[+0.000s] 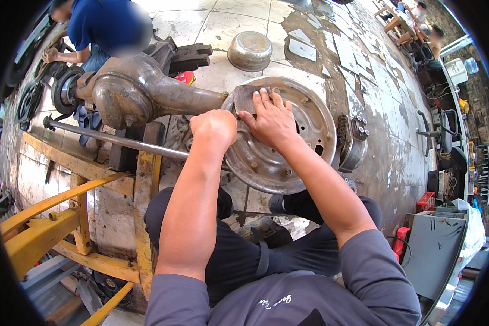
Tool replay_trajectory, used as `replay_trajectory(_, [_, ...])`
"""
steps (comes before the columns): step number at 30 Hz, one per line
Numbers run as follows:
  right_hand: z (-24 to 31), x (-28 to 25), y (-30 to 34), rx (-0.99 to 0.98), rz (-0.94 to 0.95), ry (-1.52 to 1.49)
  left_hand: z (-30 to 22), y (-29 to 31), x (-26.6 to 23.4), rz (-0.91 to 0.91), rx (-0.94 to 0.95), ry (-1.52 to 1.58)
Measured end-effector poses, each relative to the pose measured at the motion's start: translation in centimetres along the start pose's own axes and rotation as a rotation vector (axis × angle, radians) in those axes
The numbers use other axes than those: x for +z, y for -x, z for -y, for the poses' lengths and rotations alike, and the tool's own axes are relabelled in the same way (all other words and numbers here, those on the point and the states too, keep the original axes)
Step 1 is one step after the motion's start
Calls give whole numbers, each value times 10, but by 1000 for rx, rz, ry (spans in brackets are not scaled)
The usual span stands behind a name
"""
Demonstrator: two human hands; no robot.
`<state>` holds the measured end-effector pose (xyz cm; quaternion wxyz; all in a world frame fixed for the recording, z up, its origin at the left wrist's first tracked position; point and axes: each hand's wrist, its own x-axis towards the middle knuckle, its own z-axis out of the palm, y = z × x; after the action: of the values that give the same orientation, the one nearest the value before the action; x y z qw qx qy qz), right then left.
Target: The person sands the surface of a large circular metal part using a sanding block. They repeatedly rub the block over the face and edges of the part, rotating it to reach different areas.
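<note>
A large round metal backing plate (pixel 312 122), worn and brown-grey, with holes and studs, lies in front of me at the end of an axle housing (pixel 193 101). My right hand (pixel 271 117) presses a dark, rough sheet that looks like sandpaper (pixel 245 100) onto the plate's upper left face, fingers over it and thumb apart. Closed in a fist, my left hand (pixel 214 127) is at the plate's left rim, below the axle end. What its fingers grip is hidden.
The bulging differential housing (pixel 124 91) and a long metal rod (pixel 114 138) extend left. A yellow frame (pixel 87 217) stands at lower left. Beyond the plate sits a metal drum (pixel 250 51); another round part (pixel 354 146) lies right. A person in blue (pixel 100 24) crouches at upper left.
</note>
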<state>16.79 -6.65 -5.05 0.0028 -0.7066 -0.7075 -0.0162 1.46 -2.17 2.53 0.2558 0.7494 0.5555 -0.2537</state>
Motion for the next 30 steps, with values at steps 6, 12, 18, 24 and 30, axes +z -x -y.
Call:
replay_trajectory(6, [-14, -7, 12, -52, 2, -11, 0, 1, -2, -31, 42, 17])
replay_trajectory(12, [0, -3, 11, 5, 54, -2, 3, 1, 2, -42, 35, 15])
replay_trajectory(18, [-4, -5, 5, 17, 57, -21, 1, -2, 0, -35, 37, 13])
replay_trajectory(24, [-6, -8, 15, -7, 54, -39, 2, 3, -5, 5, 37, 4])
replay_trajectory(30, [-4, -7, 3, -10, 61, -1, 1, -1, 1, -42, 25, 48])
